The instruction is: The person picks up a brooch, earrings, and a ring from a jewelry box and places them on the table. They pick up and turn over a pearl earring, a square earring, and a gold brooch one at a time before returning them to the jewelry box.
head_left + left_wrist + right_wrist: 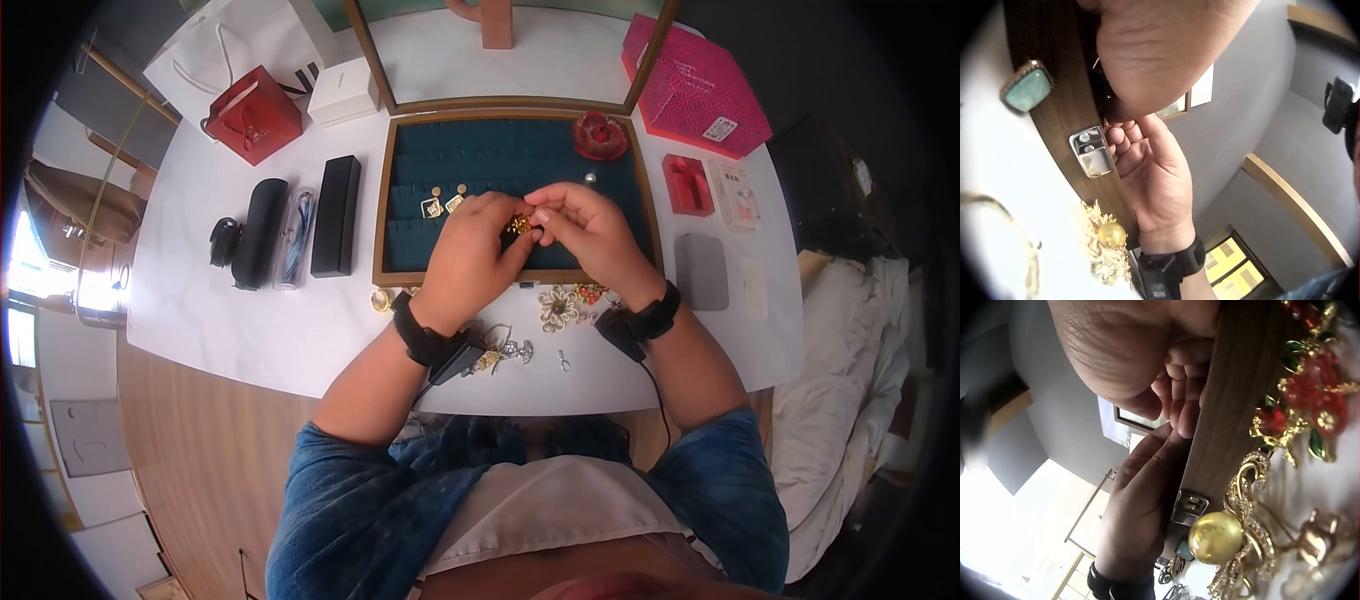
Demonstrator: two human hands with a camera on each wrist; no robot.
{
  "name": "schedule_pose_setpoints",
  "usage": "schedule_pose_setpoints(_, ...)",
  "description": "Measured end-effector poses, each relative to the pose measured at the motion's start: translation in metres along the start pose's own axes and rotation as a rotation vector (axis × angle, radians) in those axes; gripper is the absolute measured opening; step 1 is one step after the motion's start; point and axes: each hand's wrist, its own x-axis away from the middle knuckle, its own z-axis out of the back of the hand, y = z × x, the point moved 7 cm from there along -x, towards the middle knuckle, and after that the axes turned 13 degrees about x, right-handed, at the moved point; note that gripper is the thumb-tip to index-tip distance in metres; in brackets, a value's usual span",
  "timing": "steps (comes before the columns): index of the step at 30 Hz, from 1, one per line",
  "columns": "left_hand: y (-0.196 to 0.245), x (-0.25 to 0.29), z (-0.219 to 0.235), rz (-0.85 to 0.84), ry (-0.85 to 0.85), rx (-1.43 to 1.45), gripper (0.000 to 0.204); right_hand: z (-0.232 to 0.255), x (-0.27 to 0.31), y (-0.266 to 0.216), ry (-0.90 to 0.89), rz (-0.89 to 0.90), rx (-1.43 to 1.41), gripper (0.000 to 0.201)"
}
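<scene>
Both hands meet low over the dark green lining of a wooden jewelry box (382, 240), near its front edge. A small gold jewelry piece (518, 225) shows between them, partly covered by fingers; its exact kind I cannot tell. My left hand (468, 245) holds it between thumb and fingers. From the other side, my right hand (598, 232) pinches at it with thumb and forefinger. A pair of square gold earrings (431, 208) lies in the box just left of the hands. Behind the right hand sit a pearl piece (590, 178) and a red flower-shaped dish (599, 136).
The box's glass lid (500, 104) stands raised. Along the front lie a flower brooch (558, 309), a red-beaded piece (1300, 394), a green-stone ring (1029, 89) and other jewelry. Cases (337, 215) stand left; a pink box (700, 85) and grey case (702, 270) stand right.
</scene>
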Motion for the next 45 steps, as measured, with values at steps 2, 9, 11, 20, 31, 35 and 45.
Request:
schedule_pose_setpoints(2, -0.0007, 0.0002, 0.0000, 0.004, -0.002, 0.000, 0.023, 0.0001, -0.0001, 0.0009, 0.003, 0.002, -0.002, 0.025)
schedule_pose_setpoints(9, -0.0005, -0.0001, -0.0001, 0.007, -0.008, 0.001, 0.022, 0.0000, 0.0001, 0.0001, 0.002, 0.004, 0.003, 0.026)
schedule_pose_setpoints(11, -0.0010, -0.0001, -0.0003, 0.026, -0.014, 0.009, 0.022, -0.0002, 0.0000, 0.0007, 0.002, 0.007, 0.000, 0.026)
schedule_pose_setpoints(20, -0.0002, 0.0000, -0.0003, -0.002, -0.005, -0.005, 0.022, -0.0003, -0.0001, -0.0002, -0.001, 0.005, 0.006, 0.025)
schedule_pose_setpoints(31, 0.0004, 0.0001, -0.0005, -0.010, -0.014, -0.019, 0.022, -0.0004, -0.0004, 0.0013, -0.001, 0.005, 0.025, 0.025)
schedule_pose_setpoints(35, 0.0006, 0.0002, -0.0005, -0.009, -0.018, -0.016, 0.022, -0.0006, -0.0001, -0.0004, -0.001, 0.005, 0.029, 0.025)
schedule_pose_setpoints(45, 0.0001, 0.0003, -0.0005, -0.011, -0.012, -0.015, 0.021, -0.0004, 0.0003, -0.0006, -0.004, 0.002, 0.026, 0.025)
